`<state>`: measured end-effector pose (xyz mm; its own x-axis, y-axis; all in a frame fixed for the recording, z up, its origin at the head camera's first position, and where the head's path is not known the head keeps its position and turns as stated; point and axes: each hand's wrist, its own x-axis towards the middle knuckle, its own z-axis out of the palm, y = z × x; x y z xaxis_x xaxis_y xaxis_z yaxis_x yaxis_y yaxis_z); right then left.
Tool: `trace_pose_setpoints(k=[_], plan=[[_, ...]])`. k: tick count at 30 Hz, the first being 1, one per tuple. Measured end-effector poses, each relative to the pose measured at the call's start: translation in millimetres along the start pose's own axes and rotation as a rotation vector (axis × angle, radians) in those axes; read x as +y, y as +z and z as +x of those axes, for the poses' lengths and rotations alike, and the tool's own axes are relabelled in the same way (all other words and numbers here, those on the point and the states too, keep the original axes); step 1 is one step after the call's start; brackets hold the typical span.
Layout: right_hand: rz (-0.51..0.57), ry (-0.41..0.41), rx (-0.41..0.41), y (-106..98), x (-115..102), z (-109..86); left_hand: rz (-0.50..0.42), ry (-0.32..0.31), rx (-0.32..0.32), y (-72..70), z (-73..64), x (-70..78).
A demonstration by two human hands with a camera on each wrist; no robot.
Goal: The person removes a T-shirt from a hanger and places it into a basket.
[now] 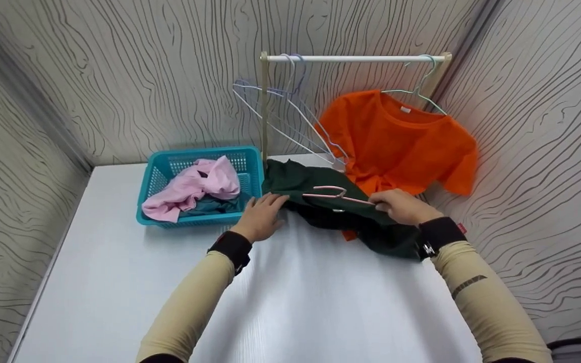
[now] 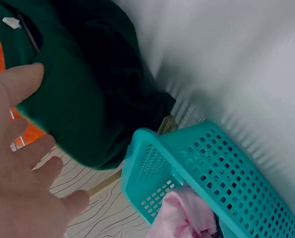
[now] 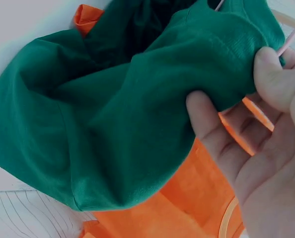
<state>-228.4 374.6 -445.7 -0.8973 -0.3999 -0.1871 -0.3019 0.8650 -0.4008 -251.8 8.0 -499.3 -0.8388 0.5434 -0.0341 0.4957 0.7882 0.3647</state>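
Observation:
A dark green shirt point(image 1: 315, 179) is held up over the table, its neckline facing me and a pink clothes hanger point(image 1: 358, 201) in it, hook standing out. My right hand point(image 1: 404, 206) pinches the shirt together with the hanger's arm near one shoulder. In the right wrist view, the thumb point(image 3: 267, 62) presses on the green cloth where the pink wire shows. My left hand point(image 1: 262, 217) is at the shirt's other shoulder, its fingers spread and fairly straight in the left wrist view, with the thumb point(image 2: 26, 82) beside the neckline.
A teal basket point(image 1: 147, 189) holding a pink garment point(image 1: 189, 189) and a darker teal cloth stands left of the shirt. Behind is a rack with a white rod point(image 1: 356, 59), bearing bare hangers point(image 1: 290, 98) at left and an orange T-shirt point(image 1: 396, 141) on a pale green hanger at right.

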Motion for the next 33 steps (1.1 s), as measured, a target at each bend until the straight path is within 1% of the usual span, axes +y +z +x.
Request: trace_pose_setpoints(k=[2,4,6,7,9,11,14,17,18,20,22,24,26,28,30,32,33], plan=[[0.016,0.005,0.007,-3.3,1.8,-0.4,0.001,0.026,0.072,2.2,-0.7,-0.3],[0.026,-0.001,0.013,-7.7,3.6,-1.9,0.015,0.041,0.138,0.5,0.5,1.5],[0.031,-0.009,0.025,-11.9,5.1,-4.3,0.044,0.054,0.185,-1.5,4.6,5.1],[0.032,-0.014,0.030,-14.0,5.5,-5.6,0.051,0.054,0.184,-2.5,6.9,7.3],[0.039,-0.020,0.039,-17.8,6.2,-8.2,0.049,0.051,0.159,-2.4,11.6,11.7],[0.047,-0.020,0.049,-19.2,6.6,-10.3,0.028,0.071,0.123,1.1,14.3,15.3],[0.063,-0.016,0.078,-18.6,7.1,-11.3,-0.052,0.120,0.039,5.7,13.2,20.7],[0.079,0.013,0.115,-16.9,6.3,-9.7,-0.126,0.173,-0.039,7.5,7.6,28.6],[0.090,0.027,0.119,-16.2,5.1,-8.8,-0.149,0.186,-0.056,7.0,5.0,32.1],[0.115,0.041,0.107,-15.7,-1.0,-2.9,-0.182,0.206,-0.063,3.3,-2.0,38.1],[0.159,0.030,0.083,-15.7,-10.5,4.6,-0.219,0.218,-0.064,-2.2,-8.6,44.1],[0.209,-0.018,0.065,-15.9,-22.1,13.5,-0.241,0.230,-0.058,-8.8,-13.9,48.5],[0.275,-0.080,0.058,-16.3,-33.7,23.2,-0.243,0.230,-0.052,-15.2,-18.4,50.0],[0.362,-0.139,0.051,-16.4,-43.5,32.1,-0.231,0.219,-0.032,-20.8,-22.7,48.2],[0.446,-0.182,0.045,-15.6,-50.7,39.4,-0.205,0.209,-0.004,-24.1,-27.0,43.0],[0.515,-0.195,0.032,-14.5,-56.5,44.6,-0.185,0.196,0.031,-25.7,-31.8,35.8],[0.527,-0.200,0.028,-13.4,-59.1,46.8,-0.173,0.187,0.050,-25.8,-34.3,31.8]])
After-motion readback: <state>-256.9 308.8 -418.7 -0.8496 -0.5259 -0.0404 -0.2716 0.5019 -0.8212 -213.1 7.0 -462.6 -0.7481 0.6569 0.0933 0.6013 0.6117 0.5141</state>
